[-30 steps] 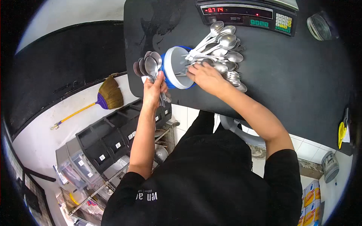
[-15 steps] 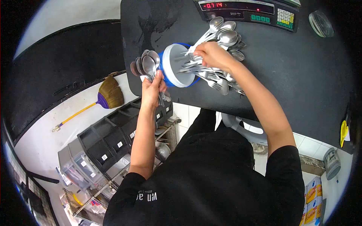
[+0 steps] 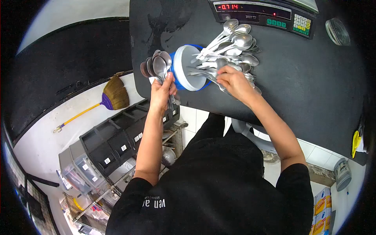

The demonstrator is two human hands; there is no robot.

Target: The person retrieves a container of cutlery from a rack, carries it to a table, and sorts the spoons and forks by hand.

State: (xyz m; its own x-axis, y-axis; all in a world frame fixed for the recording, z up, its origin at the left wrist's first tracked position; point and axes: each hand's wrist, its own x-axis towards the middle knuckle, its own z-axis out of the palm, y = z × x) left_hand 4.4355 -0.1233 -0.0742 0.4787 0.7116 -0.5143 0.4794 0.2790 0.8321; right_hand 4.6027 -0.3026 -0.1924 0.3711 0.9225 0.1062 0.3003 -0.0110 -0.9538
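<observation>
In my left hand (image 3: 161, 94) is a bunch of spoons (image 3: 159, 65), gripped by the handles with the bowls fanned upward. Beside them a blue tub with a white rim (image 3: 181, 68) lies on its side, its mouth facing right. A pile of spoons and forks (image 3: 241, 41) spreads out of the mouth onto the table. My right hand (image 3: 235, 83) is over the near part of this pile, thumb and fingers pinched together. What lies between those fingertips is hidden among the cutlery.
The black table (image 3: 301, 86) carries a digital scale (image 3: 266, 15) at the back and a clear glass container (image 3: 337, 32) at the far right. Black bins (image 3: 117, 139) stand on a rack at lower left. A broom (image 3: 114, 94) leans on the wall.
My right hand has moved from the tub's mouth toward me and slightly right, over the near part of the cutlery. My left hand still grips the spoons. The view has shifted slightly.
</observation>
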